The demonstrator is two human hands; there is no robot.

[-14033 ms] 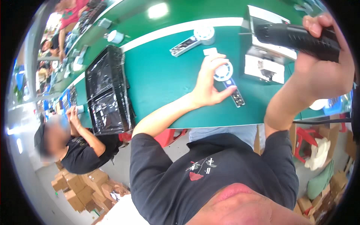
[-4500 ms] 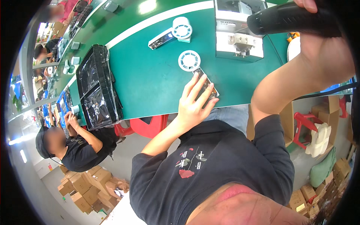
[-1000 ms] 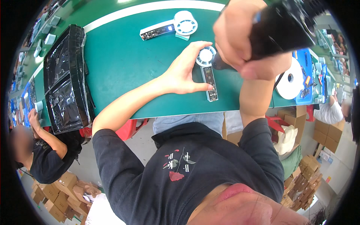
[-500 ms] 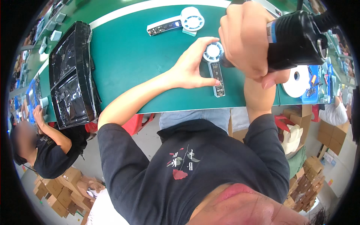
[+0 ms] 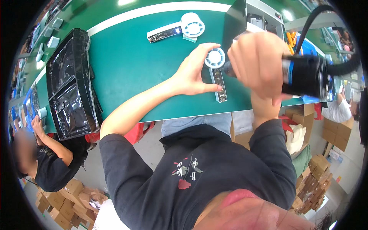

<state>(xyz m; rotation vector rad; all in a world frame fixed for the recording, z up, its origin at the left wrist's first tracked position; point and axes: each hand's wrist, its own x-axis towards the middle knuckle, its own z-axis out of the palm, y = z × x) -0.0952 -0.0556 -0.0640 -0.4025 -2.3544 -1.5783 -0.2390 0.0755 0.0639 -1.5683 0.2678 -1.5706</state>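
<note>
My left hand (image 5: 189, 74) holds a small white handheld fan (image 5: 215, 58) on the green table, index finger at its round head and thumb on its handle. The handle is uncovered and a dark circuit board shows along it. My right hand (image 5: 260, 63) is wrapped round a black electric screwdriver (image 5: 306, 74), which lies nearly level with its tip end beside the fan's neck. Whether the tip touches the fan, I cannot tell. A second fan (image 5: 193, 27) of the same kind lies farther off, its circuit board (image 5: 165, 35) exposed.
A black tray wrapped in shiny film (image 5: 73, 84) stands on the left of the table (image 5: 126, 57). A grey metal box (image 5: 264, 15) is at the far right, near orange-handled tools (image 5: 290, 41). The screwdriver's cable (image 5: 306, 28) arches up. A co-worker (image 5: 50, 161) sits at left.
My right hand and the screwdriver have swung down and slightly right, uncovering the metal box behind. My left hand keeps its grip on the fan. The whole view has shifted slightly.
</note>
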